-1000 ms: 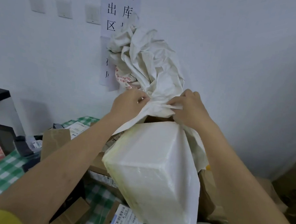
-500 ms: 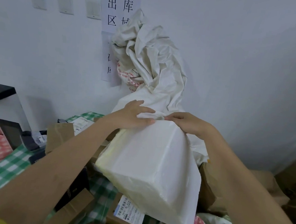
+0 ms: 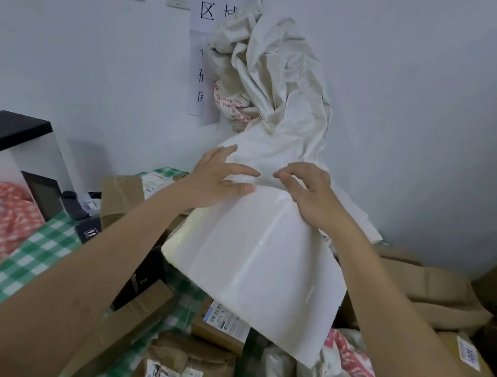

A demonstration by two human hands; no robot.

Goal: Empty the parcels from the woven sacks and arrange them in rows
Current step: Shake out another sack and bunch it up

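Note:
A white woven sack (image 3: 253, 250) stands in the middle, its lower part stretched tight over a boxy load, its crumpled upper part (image 3: 272, 68) bunched up against the wall. My left hand (image 3: 217, 179) rests on the top left shoulder of the bulge with its fingers spread and nearly straight. On the top right shoulder lies my right hand (image 3: 308, 191), fingers loosely bent over the fabric, fingertips touching it. Brown cardboard parcels (image 3: 132, 320) and paper-wrapped parcels (image 3: 188, 366) lie heaped around the sack on a green checked cloth (image 3: 35, 249).
A red-and-white patterned bag (image 3: 8, 215) lies at the left beside a black-topped white unit (image 3: 9, 144). Flat brown packages (image 3: 427, 287) pile up at the right by the wall. Another sack with red print (image 3: 354, 365) lies at the lower right.
Both hands have let go of the bunched neck of the sack and slid down onto the top of the bulge. The sack has sunk lower and leans toward the wall.

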